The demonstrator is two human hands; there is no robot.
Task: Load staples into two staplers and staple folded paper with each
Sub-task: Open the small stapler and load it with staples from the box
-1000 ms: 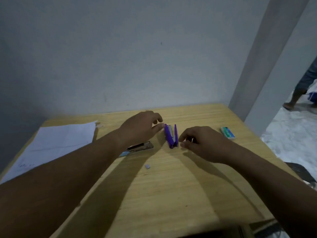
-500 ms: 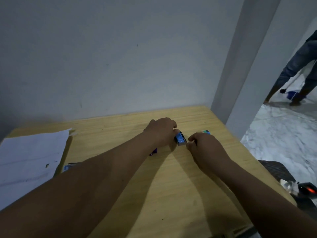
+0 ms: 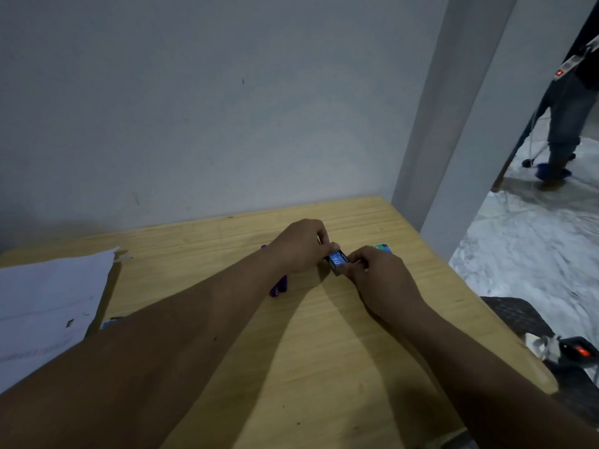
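Nearest on the worktop point(image 3: 324, 367): white paper point(image 3: 42, 306) at the left edge, w/ a bit of the other stapler point(image 3: 110, 323) poking out from under the left forearm. Further in, the purple stapler point(image 3: 279, 286) lies beside the left wrist, untouched. Beyond it both hands meet on a small blue staple box point(image 3: 337, 261): left hand point(image 3: 299, 246) pinches its far end, right hand point(image 3: 377, 273) grips the near end, fingers curled round it. A second box point(image 3: 382, 247) sits just behind the right hand.

Risk: box is tiny; a hard pull on the tray prob. spills or snaps the staple strip, and loose staples may scatter off the edge.

Vs 0.5 s ago: same grip on the box, hands barely shifted; vs 1 s ago they've left the purple stapler.
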